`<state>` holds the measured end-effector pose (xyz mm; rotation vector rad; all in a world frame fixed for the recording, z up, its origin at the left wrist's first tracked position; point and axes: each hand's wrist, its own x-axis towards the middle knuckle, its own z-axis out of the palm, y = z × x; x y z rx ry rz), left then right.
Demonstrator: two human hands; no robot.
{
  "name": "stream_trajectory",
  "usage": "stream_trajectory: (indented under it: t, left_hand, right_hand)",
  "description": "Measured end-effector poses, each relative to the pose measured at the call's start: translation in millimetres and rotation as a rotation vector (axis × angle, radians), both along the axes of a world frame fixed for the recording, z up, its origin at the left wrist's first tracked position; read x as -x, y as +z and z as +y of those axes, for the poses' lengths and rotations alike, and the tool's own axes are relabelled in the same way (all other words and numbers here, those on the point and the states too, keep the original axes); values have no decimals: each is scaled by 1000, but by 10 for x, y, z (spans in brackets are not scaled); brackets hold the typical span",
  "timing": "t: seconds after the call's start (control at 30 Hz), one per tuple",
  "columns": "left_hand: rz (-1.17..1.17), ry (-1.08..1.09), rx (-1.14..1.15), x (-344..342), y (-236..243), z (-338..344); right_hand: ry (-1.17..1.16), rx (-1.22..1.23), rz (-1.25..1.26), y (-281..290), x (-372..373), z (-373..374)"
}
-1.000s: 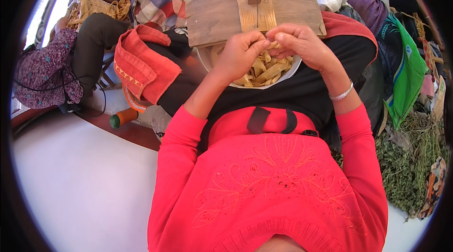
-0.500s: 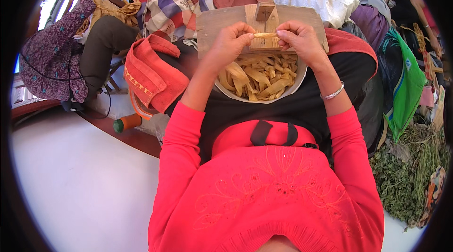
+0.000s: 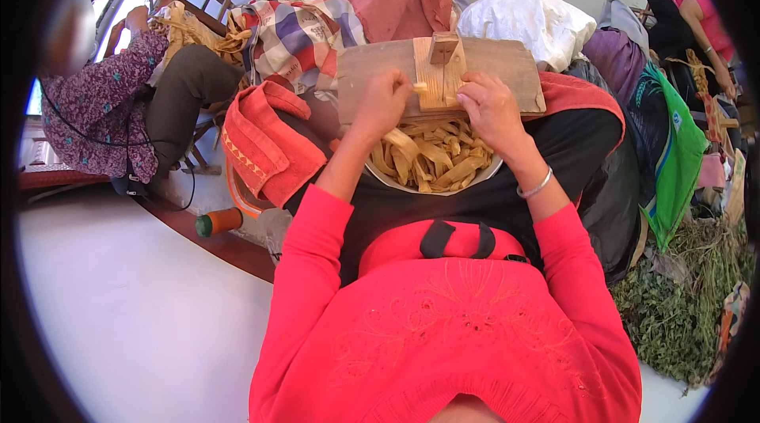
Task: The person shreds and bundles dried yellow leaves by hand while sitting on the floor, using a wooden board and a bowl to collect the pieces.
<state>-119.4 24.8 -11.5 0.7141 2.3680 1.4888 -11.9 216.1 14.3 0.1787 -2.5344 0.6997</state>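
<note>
A wooden board lies across my lap, with a paler strip and a small upright wooden block at its middle. A thin dark upright line, perhaps a blade or wire, shows below the block. My left hand pinches a pale, dried leaf-like strip just left of that line. To its right, my right hand is closed in a pinch, with a short pale strip end at its fingertips. Under the board's near edge sits a white bowl full of cut yellowish strips.
An orange towel covers my left knee; another red cloth lies right. A thread spool rests at left. A white sack, green bag and dried plants surround me. People sit at both sides.
One strip was stretched between both hands; now separate ends show at each hand, with a gap between them. Both hands have come slightly lower over the board. The view has shifted a little.
</note>
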Motion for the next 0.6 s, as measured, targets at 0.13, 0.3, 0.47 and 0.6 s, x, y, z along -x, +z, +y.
stream_trajectory:
  t: [0.13, 0.3, 0.47, 0.6]
  left_hand:
    - [-475, -110, -409, -481, 73, 143]
    - [-1142, -294, -678, -911, 412, 187]
    - [-649, -449, -208, -742, 793, -211]
    - [97, -536, -85, -797, 1603, -353]
  right_hand:
    - [-21, 0, 182, 306, -119, -411]
    - [-108, 103, 83, 350, -136, -218]
    - [-33, 79, -135, 551, -427, 88]
    - [548, 227, -356, 1110, -858, -234]
